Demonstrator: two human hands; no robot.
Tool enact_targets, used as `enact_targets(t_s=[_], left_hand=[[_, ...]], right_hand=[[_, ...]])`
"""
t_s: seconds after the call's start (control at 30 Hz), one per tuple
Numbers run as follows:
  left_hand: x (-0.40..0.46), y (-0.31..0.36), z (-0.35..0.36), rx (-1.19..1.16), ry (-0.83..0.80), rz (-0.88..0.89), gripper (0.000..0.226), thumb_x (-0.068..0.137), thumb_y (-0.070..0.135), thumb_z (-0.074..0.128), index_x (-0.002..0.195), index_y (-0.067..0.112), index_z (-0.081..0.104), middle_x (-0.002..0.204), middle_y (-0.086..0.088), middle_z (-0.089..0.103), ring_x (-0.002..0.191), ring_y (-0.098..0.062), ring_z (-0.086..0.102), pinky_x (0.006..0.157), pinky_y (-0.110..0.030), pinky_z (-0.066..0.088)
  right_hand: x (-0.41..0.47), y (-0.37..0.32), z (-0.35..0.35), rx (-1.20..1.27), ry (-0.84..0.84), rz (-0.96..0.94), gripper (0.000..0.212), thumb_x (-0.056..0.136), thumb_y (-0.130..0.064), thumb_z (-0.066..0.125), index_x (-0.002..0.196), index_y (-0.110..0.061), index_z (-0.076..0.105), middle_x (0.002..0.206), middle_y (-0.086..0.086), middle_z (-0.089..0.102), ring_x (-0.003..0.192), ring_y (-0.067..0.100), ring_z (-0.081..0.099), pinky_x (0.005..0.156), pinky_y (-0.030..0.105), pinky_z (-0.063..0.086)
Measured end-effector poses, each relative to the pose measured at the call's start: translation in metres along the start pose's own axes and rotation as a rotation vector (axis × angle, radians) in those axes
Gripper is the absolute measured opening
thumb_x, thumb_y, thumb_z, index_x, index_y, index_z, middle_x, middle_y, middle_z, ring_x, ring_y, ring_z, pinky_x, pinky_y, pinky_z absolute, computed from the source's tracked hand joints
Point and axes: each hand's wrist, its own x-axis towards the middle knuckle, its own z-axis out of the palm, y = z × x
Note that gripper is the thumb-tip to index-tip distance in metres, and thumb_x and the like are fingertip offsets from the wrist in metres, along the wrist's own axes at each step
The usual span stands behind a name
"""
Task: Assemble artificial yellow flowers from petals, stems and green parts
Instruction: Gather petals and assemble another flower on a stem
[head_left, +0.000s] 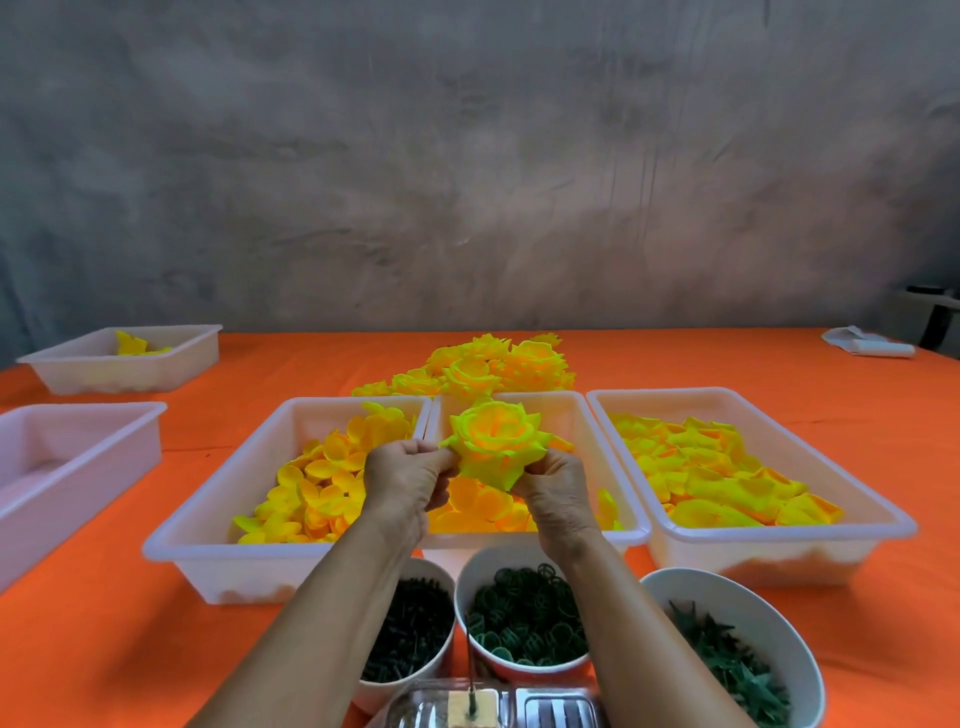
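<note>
A layered yellow flower (496, 441) is held up over the middle white tray (576, 415). My left hand (408, 480) pinches its left edge and my right hand (558, 493) grips it from below on the right. Loose yellow petals fill the left tray (322, 480), the middle tray and the right tray (717, 475). Finished yellow flowers (488, 366) lie piled behind the trays. Three white bowls stand in front: dark stem pieces (415, 623), green rings (524, 616) and green star-shaped parts (732, 660).
An orange cloth (104, 639) covers the table. Two more white trays stand at the left (78, 457) (124, 358), the far one holding a few yellow pieces. A clear box with a thin upright pin (470, 696) sits at the front edge. White items (870, 343) lie far right.
</note>
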Motion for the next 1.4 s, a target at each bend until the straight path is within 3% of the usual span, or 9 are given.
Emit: enact_targets(t_s=[0.17,0.37,0.47,0.63,0.77,1.07,1.17,1.3,1.4], left_hand=[[-0.004,0.004,0.003,-0.135,-0.055,-0.062,0.017,0.081,0.0,0.069,0.071,0.007,0.058,0.039,0.002,0.057,0.033,-0.006,0.052,0.035,-0.015,0.044],[-0.005,0.003,0.001,-0.189,-0.156,-0.225,0.013,0.084,-0.006,0.063,0.077,0.004,0.057,0.042,-0.004,0.058,0.033,-0.009,0.052,0.034,-0.017,0.045],[-0.002,0.003,0.001,-0.141,-0.119,-0.175,0.016,0.081,-0.007,0.066,0.075,0.006,0.059,0.042,-0.002,0.058,0.032,-0.008,0.05,0.035,-0.018,0.046],[0.001,0.001,-0.003,0.062,-0.092,-0.01,0.019,0.08,0.0,0.071,0.07,0.007,0.057,0.053,-0.006,0.059,0.033,-0.007,0.047,0.037,-0.019,0.045],[0.004,-0.001,-0.004,0.168,-0.067,0.063,0.023,0.081,0.004,0.072,0.065,0.008,0.056,0.06,-0.009,0.059,0.038,-0.009,0.047,0.043,-0.022,0.046],[0.004,0.011,-0.004,0.076,-0.166,-0.111,0.016,0.087,-0.004,0.058,0.077,0.008,0.058,0.064,-0.008,0.06,0.052,-0.018,0.056,0.042,-0.022,0.048],[0.004,0.014,-0.007,0.028,-0.191,-0.147,0.011,0.089,0.002,0.06,0.08,0.008,0.057,0.061,-0.008,0.059,0.048,-0.018,0.058,0.041,-0.022,0.05],[0.005,0.014,-0.009,-0.022,-0.174,-0.167,0.013,0.084,-0.007,0.062,0.08,0.004,0.055,0.051,-0.008,0.06,0.039,-0.016,0.057,0.04,-0.023,0.052],[0.007,0.013,-0.009,0.039,-0.125,-0.125,0.018,0.083,-0.011,0.062,0.079,0.005,0.054,0.061,-0.011,0.058,0.038,-0.014,0.052,0.038,-0.021,0.049]], right_hand=[[0.001,0.002,-0.001,-0.005,0.003,0.0,0.028,0.07,0.016,0.07,0.082,-0.009,0.072,0.068,-0.003,0.068,0.061,0.009,0.053,0.054,0.022,0.048],[0.001,0.001,0.0,-0.025,-0.008,-0.014,0.026,0.066,0.014,0.074,0.089,0.004,0.069,0.068,-0.004,0.07,0.057,0.004,0.057,0.053,0.019,0.046],[-0.001,-0.001,0.0,-0.043,-0.004,0.004,0.014,0.071,0.013,0.072,0.084,0.009,0.069,0.071,0.01,0.065,0.067,0.017,0.05,0.06,0.029,0.042],[-0.003,-0.003,0.0,-0.131,-0.026,0.007,0.019,0.073,0.008,0.072,0.07,-0.011,0.072,0.055,0.003,0.066,0.052,0.015,0.054,0.057,0.028,0.044],[-0.001,-0.002,0.001,-0.143,-0.013,0.024,0.017,0.07,0.012,0.073,0.074,-0.005,0.072,0.057,0.004,0.066,0.051,0.013,0.053,0.057,0.029,0.044],[0.0,-0.002,-0.001,-0.13,0.006,0.017,0.028,0.07,0.017,0.069,0.069,-0.011,0.07,0.054,-0.004,0.066,0.047,0.005,0.053,0.051,0.019,0.046],[0.0,-0.002,0.0,-0.119,0.011,0.013,0.029,0.069,0.019,0.068,0.068,-0.01,0.07,0.052,-0.006,0.065,0.046,0.003,0.053,0.049,0.017,0.046],[0.0,-0.001,0.0,-0.143,0.007,0.012,0.031,0.07,0.019,0.067,0.07,-0.011,0.071,0.057,-0.006,0.066,0.05,0.004,0.054,0.052,0.02,0.048],[0.0,-0.001,0.0,-0.173,0.003,0.01,0.028,0.068,0.018,0.069,0.069,-0.01,0.07,0.056,-0.007,0.067,0.049,0.003,0.054,0.051,0.018,0.047]])
